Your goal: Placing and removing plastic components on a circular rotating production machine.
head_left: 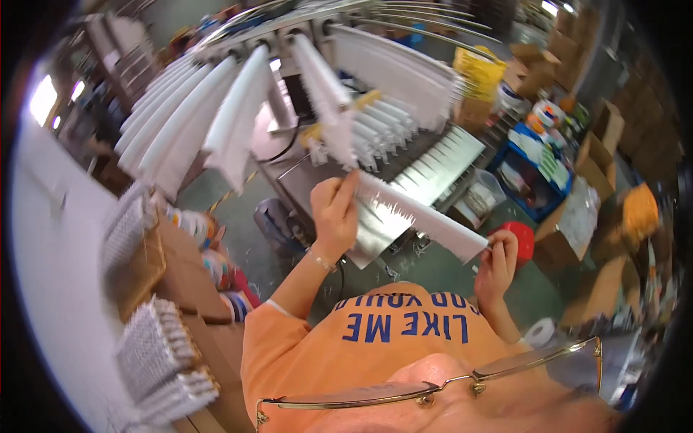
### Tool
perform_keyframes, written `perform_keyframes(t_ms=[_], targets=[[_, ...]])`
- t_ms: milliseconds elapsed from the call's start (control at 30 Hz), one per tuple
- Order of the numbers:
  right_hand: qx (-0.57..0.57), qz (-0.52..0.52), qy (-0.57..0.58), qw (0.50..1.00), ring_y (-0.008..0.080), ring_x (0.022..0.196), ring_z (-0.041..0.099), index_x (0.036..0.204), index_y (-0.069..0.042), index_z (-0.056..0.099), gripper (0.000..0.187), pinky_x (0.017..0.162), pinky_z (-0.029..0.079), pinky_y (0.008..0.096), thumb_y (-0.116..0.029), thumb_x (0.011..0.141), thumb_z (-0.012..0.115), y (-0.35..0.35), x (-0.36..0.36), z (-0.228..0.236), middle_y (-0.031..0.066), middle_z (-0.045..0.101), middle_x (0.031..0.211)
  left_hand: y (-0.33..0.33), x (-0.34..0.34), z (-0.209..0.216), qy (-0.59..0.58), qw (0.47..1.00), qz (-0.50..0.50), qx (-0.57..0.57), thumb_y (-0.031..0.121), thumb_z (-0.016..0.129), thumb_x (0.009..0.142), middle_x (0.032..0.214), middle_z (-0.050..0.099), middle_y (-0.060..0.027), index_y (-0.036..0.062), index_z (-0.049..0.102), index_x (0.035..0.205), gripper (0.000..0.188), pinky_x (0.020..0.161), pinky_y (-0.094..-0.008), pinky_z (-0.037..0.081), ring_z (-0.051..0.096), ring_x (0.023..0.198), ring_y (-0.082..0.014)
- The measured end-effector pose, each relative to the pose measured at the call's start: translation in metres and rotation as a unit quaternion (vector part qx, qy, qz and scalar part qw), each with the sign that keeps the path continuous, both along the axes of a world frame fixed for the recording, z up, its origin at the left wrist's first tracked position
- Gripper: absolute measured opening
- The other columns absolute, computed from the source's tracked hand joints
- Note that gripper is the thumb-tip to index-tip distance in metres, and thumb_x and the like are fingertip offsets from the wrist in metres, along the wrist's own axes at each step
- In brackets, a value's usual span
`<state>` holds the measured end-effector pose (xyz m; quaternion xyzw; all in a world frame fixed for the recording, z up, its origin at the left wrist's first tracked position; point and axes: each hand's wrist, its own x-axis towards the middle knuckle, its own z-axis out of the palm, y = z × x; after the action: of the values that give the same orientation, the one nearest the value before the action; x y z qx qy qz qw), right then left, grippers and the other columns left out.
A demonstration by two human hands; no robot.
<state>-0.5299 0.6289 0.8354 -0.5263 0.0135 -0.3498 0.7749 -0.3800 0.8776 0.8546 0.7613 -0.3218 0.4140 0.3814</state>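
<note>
From my end I see the left hand (pixel 335 216) pinching one end of a white fringed strip (pixel 437 220), fingers curled in. I see the right hand (pixel 497 265) closed on its other end. The strip slants between them, partly over the metal table (pixel 460 153). More white strips (pixel 242 115) hang beyond; blue crate (pixel 540 206) off right.

Workshop, metal worktable (pixel 455 155), cardboard boxes (pixel 598 169) (some open)
</note>
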Motion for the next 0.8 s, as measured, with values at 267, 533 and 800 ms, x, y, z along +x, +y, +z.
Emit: perform_keyframes(t_ms=[267,533,800], targets=[[0.135,0.023,0.049,0.989,0.0026,0.061,0.037,0.089,-0.009,0.052,0.009,0.051,0.03,0.0157,-0.012,0.084,0.046,-0.061,-0.003,-0.03,-0.0037,0.045,0.074,-0.014,-0.024,0.054,0.043,0.911,-0.003,0.411,0.004,0.053,0.072,0.083,0.052,-0.014,0.001,0.058,0.098,0.026,0.069,-0.0403,0.042,0.05,0.074,-0.0322],[-0.223,-0.096,0.102,0.965,0.0037,0.076,0.04,0.092,-0.007,0.052,0.013,0.066,0.034,0.0194,-0.015,0.087,0.044,-0.121,-0.021,0.007,-0.0034,0.047,0.084,-0.056,-0.013,0.013,0.727,0.477,-0.421,0.259,0.019,0.042,0.091,0.07,0.051,-0.0027,0.001,0.053,0.081,0.024,0.057,-0.0258,0.04,0.049,0.061,-0.0133],[-0.256,-0.339,0.034,0.905,0.008,0.067,0.047,0.088,-0.002,0.047,0.004,0.061,0.04,0.0216,-0.005,0.087,0.047,-0.115,-0.024,-0.016,0.0036,0.051,0.079,-0.134,-0.049,0.008,0.695,0.518,-0.498,0.022,0.026,0.044,0.091,0.078,0.055,-0.0084,0.0006,0.052,0.087,0.027,0.068,-0.0292,0.042,0.051,0.071,-0.0158]])
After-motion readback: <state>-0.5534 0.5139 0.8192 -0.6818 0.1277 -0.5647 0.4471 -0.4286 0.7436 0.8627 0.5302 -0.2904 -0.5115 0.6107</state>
